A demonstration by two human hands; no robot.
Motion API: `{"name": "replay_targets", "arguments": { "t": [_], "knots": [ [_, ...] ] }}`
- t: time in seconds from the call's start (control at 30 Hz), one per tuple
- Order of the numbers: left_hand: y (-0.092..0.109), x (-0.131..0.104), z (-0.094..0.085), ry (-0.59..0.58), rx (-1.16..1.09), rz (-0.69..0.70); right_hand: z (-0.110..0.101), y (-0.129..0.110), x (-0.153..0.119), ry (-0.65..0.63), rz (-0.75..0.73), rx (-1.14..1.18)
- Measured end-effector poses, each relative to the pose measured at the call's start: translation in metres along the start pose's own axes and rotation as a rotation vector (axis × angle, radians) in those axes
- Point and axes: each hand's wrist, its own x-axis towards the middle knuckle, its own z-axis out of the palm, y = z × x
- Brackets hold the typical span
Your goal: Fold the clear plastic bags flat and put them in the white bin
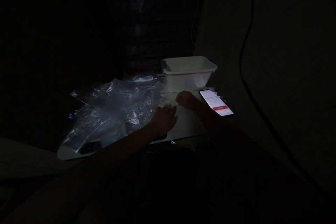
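The scene is very dark. My left hand (164, 119) lies on the white tabletop (186, 122) at the right edge of a heap of clear plastic bags (110, 105), its fingers stretched out and slightly apart. Just beyond it and to the right is my right hand (187, 99), in front of the white tub. Its fingers are curled in, and anything between them is too dark to make out. The crumpled, shiny plastic covers most of the table's left side.
A white plastic tub (187, 81) with dark handles stands at the back of the table. A lit phone (216, 102) showing a timer lies by my right forearm. Some dark object (90, 147) sits near the front left edge. A black cable (246, 84) hangs along the right wall.
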Motion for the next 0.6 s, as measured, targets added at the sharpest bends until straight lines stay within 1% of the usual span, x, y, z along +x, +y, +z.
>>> {"name": "replay_targets", "arguments": {
  "t": [0.23, 0.4, 0.47, 0.6],
  "knots": [
    [0.002, -0.002, -0.003, -0.083, -0.010, 0.022, -0.001, 0.000, -0.002, -0.004, -0.049, -0.013],
    [0.003, -0.002, -0.004, -0.089, -0.013, 0.049, 0.002, -0.002, 0.002, 0.034, -0.066, 0.030],
    [0.003, -0.002, -0.004, -0.112, -0.011, 0.058, 0.006, -0.005, 0.005, 0.010, -0.071, 0.041],
    [0.003, -0.002, -0.004, -0.139, -0.011, 0.057, 0.013, -0.010, 0.009, -0.037, -0.092, -0.010]
  ]
}}
